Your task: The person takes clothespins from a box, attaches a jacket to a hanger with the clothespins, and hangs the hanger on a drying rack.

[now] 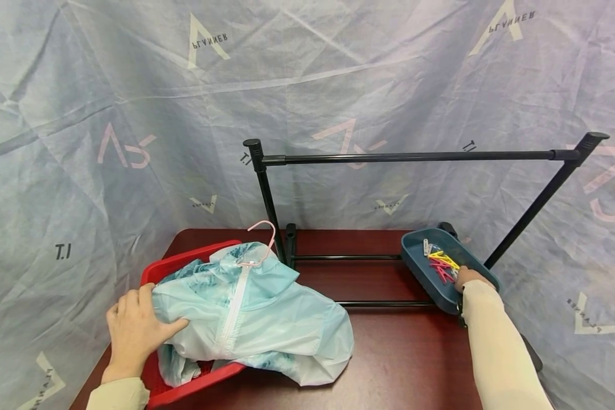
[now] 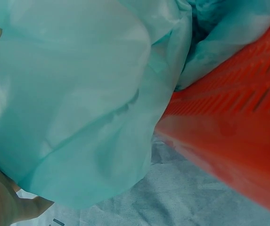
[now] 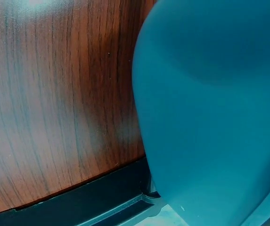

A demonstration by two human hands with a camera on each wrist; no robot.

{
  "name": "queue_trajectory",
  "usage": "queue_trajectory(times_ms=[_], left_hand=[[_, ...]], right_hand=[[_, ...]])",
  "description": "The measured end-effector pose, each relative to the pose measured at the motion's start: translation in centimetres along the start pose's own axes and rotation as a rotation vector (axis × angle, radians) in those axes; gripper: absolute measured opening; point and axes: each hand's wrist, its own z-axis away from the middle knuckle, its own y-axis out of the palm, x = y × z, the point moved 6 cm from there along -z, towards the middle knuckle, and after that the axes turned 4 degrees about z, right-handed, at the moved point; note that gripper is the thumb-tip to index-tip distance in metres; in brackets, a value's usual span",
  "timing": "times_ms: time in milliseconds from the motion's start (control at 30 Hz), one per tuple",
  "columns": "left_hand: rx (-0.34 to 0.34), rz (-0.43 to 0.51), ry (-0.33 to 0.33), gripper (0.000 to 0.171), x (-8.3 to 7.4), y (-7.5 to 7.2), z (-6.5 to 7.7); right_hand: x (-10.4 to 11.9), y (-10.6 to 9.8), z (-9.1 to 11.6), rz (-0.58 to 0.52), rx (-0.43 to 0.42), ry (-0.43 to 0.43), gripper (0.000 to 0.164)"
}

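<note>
A light blue-and-white zip jacket (image 1: 297,319) on a pink hanger (image 1: 273,233) lies over a red basket (image 1: 156,273). My left hand (image 1: 135,324) rests at the jacket's left side, fingers spread and thumb across the fabric. Parts of that hand show at the left edge of the left wrist view, beside the jacket (image 2: 78,94). On the right, my right hand (image 1: 468,277) reaches into a blue tray (image 1: 415,259), its fingertips down among pink, yellow and whitish clothespins (image 1: 443,265). I cannot tell whether it pinches one. Only the tray's blue wall (image 3: 210,117) shows in the right wrist view.
A black garment rack with a high top bar (image 1: 410,156) stands behind, its low bars (image 1: 384,304) crossing the dark red wooden table (image 1: 389,353). More blue patterned fabric (image 1: 176,364) lies in the basket. A grey printed sheet (image 1: 307,102) hangs behind and at both sides.
</note>
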Motion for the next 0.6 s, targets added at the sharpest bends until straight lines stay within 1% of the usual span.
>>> queue_trajectory(times_ms=[200, 367, 600], left_hand=[[0.007, 0.004, -0.006, 0.112, -0.03, -0.05, -0.06], [0.004, 0.004, -0.005, 0.112, -0.09, -0.07, -0.05], [0.004, -0.002, -0.001, 0.112, -0.01, 0.0, -0.01]], right_hand=[[0.2, -0.23, 0.17, 0.01, -0.013, -0.017, 0.057], [0.07, -0.13, -0.2, 0.028, -0.038, -0.035, 0.054], [0.14, -0.23, -0.44, 0.023, -0.055, -0.007, 0.054]])
